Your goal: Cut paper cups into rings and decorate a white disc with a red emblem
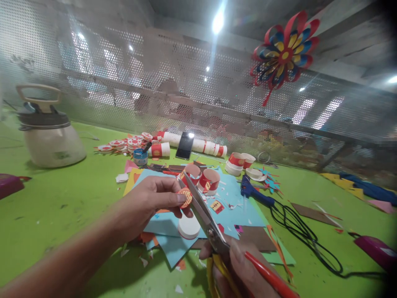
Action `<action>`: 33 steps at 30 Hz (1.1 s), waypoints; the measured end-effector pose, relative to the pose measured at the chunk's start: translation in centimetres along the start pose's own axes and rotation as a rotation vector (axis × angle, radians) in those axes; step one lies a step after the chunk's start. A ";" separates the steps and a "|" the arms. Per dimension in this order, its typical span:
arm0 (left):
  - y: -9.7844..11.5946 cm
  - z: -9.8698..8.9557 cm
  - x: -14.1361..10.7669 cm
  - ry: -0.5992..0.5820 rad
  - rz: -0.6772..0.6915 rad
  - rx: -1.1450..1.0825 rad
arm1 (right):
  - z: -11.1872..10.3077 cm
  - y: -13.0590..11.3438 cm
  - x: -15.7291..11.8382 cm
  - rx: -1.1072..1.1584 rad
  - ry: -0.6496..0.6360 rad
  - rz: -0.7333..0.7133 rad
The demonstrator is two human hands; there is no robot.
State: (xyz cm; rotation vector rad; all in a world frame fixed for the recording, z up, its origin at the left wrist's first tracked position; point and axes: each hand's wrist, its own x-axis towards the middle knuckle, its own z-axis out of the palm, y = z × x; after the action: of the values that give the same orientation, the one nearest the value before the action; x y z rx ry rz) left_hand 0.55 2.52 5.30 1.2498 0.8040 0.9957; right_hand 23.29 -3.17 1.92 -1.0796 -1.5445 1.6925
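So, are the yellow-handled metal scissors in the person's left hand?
No, the right hand holds the yellow-handled metal scissors, while the left hand pinches a small round red-and-yellow patterned disc.

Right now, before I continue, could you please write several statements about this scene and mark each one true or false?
1. The left hand holds a round red-and-gold piece. True.
2. The scissors have blue handles. False: their handles are yellow.
3. The scissors are in the right hand. True.
4. The left hand grips the blue corded tool. False: the tool lies on the green table, untouched.
5. A flower-shaped decoration appears at the upper right. True.
6. The phone is under the right hand. False: it is farther back.
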 end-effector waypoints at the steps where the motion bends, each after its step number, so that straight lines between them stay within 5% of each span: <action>1: 0.0 0.0 0.0 0.002 -0.004 0.005 | 0.0 -0.1 0.1 0.001 -0.017 -0.005; 33: -0.2 -1.2 0.6 0.013 0.067 0.184 | -0.8 0.3 1.0 0.047 -0.170 0.003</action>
State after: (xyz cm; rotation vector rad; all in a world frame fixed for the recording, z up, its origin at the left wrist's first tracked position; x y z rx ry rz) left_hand -0.25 3.56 4.90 1.4365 0.8840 1.0012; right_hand 23.47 -1.95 1.50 -0.9354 -1.5987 1.8539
